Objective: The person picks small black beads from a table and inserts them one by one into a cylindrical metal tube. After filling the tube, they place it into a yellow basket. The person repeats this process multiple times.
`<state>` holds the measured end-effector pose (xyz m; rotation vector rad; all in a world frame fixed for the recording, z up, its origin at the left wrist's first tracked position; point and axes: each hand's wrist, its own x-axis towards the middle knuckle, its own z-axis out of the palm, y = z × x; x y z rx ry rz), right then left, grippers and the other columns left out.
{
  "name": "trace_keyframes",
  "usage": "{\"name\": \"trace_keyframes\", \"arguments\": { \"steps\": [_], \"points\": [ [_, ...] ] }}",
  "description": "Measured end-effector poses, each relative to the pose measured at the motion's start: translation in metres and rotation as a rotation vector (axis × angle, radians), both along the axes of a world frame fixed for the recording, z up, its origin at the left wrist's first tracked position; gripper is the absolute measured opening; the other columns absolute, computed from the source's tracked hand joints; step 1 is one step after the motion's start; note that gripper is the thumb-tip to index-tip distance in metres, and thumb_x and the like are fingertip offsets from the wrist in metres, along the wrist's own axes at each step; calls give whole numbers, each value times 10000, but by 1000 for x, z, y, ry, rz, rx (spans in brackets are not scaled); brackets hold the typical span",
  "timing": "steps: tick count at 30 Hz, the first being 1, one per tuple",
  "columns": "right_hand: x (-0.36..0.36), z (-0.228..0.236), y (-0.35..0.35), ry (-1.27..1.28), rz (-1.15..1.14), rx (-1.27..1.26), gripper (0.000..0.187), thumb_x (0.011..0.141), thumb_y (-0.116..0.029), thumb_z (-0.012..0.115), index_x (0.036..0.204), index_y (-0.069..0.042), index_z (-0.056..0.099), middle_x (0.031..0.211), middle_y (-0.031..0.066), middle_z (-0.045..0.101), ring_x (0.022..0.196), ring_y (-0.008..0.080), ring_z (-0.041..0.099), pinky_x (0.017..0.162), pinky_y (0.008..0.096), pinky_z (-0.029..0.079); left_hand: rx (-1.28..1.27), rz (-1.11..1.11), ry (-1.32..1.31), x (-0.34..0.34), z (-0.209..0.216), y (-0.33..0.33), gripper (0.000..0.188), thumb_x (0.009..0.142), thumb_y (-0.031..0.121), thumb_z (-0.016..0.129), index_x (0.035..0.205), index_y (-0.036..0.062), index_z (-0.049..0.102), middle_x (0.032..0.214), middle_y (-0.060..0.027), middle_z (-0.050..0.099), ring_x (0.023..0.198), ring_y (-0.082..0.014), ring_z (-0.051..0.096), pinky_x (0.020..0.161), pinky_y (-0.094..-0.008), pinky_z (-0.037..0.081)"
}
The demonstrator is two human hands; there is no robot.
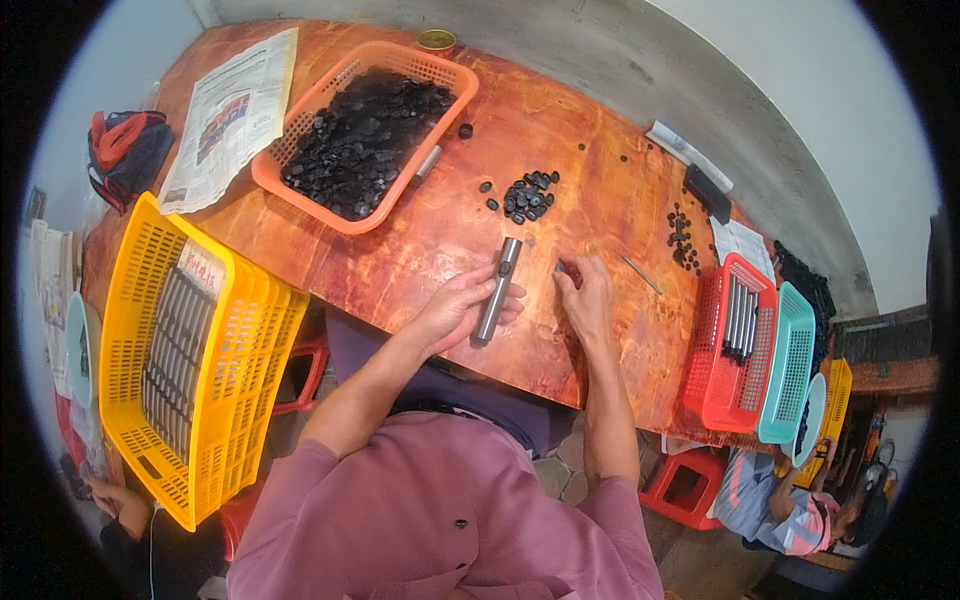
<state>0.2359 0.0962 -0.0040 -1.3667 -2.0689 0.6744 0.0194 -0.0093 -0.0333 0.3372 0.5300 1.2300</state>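
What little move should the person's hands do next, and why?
Maybe bring the right hand toward the metal tube: the left hand holds it, while the right is apart from it, perhaps pinching something small, near the black pieces.

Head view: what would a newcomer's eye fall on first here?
Probably the orange basket near the table's far left, heaped with small black pieces. The stacked yellow baskets at the left are just as bright, with rows of grey rods in the top one. In the middle, the shiny metal tube in the left hand stands out against the reddish-brown tabletop.
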Motion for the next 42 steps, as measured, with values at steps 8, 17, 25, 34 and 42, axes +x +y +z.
{"name": "trace_keyframes", "arguments": {
  "steps": [8, 17, 25, 34, 42],
  "points": [
    [-6, 4, -3, -12, -11, 14, 241, 852, -56, 749, 1086, -1, 725, 953, 188, 659, 938, 356, 664, 851, 438, 518, -20, 10, 15, 0, -1, -2, 503, 1079, 189, 547, 1505, -13, 373, 1244, -202, 628, 1101, -318, 687, 955, -436, 594],
    [-9, 12, -9, -16, 26, 51, 225, 861, -70, 751, 1076, -10, 724, 934, 169, 660, 852, 334, 676, 787, 427, 538, 7, -11, 32, 2, -7, 0, 510, 1082, 179, 543, 1526, -3, 370, 1236, -182, 637, 1101, -295, 691, 968, -429, 592],
    [-44, 45, -48, 107, 271, 244, 212, 847, -75, 771, 1046, -28, 716, 939, 136, 667, 821, 321, 673, 733, 407, 532, 129, 4, -15, 3, -8, 1, 527, 1075, 155, 561, 1545, 3, 377, 1307, -120, 617, 1135, -223, 671, 968, -393, 586],
    [-48, 37, -51, -30, 268, 456, 208, 848, -96, 771, 1042, -44, 715, 890, 97, 659, 792, 298, 647, 695, 406, 495, 51, 27, 99, 7, 8, -4, 523, 1092, 125, 510, 1586, 35, 362, 1282, -69, 601, 1112, -186, 642, 949, -365, 558],
    [-45, 35, -67, 226, 216, 305, 302, 867, -68, 758, 1165, -35, 723, 1005, 119, 675, 843, 262, 675, 758, 354, 540, -82, 6, 167, 10, 23, -14, 286, 1090, 288, 537, 1244, 51, 578, 925, -64, 672, 701, -165, 665, 592, -280, 550]
  ]
}}
